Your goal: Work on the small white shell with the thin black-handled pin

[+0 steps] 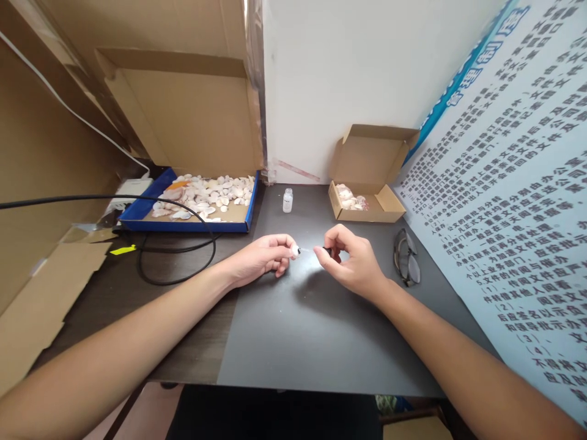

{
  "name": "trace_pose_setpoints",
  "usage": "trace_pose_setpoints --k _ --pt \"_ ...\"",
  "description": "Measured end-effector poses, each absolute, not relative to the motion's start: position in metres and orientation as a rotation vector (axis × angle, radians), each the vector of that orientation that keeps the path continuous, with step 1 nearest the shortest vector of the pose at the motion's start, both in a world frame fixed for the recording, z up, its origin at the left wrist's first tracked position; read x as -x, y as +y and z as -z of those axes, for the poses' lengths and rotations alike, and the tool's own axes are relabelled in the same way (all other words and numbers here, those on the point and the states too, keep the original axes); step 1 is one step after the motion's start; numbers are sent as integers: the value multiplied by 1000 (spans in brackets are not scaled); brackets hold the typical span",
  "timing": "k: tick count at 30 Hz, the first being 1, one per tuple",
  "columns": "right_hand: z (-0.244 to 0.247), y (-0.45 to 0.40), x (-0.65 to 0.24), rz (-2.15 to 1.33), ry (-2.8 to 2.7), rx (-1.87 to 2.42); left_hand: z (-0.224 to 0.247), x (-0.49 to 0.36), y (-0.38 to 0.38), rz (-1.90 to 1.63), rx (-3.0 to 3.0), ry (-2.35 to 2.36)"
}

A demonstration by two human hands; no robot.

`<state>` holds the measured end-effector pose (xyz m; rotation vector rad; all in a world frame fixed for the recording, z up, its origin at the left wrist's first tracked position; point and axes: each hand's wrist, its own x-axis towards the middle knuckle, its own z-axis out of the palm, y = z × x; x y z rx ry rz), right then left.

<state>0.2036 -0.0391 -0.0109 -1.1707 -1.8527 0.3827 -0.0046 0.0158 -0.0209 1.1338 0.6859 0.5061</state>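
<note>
Near the middle of the dark grey mat, my left hand pinches a small white piece with a dark spot at its right side. A short gap to the right, my right hand is closed on a small black object, mostly hidden by the fingers. Behind the hands stands a small clear bottle with a pale label, upright and touched by neither hand.
A blue-edged box of shells lies at the back left, a black cable looping before it. At the back right are a small open cardboard box holding shells and glasses. A printed sheet stands right.
</note>
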Motion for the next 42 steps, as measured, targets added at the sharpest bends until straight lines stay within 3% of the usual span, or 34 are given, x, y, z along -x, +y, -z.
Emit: trace_pose_setpoints --k 42 --pt "8 -38 -205 -369 -1872 1208 19 4 15 -519 -1143 698"
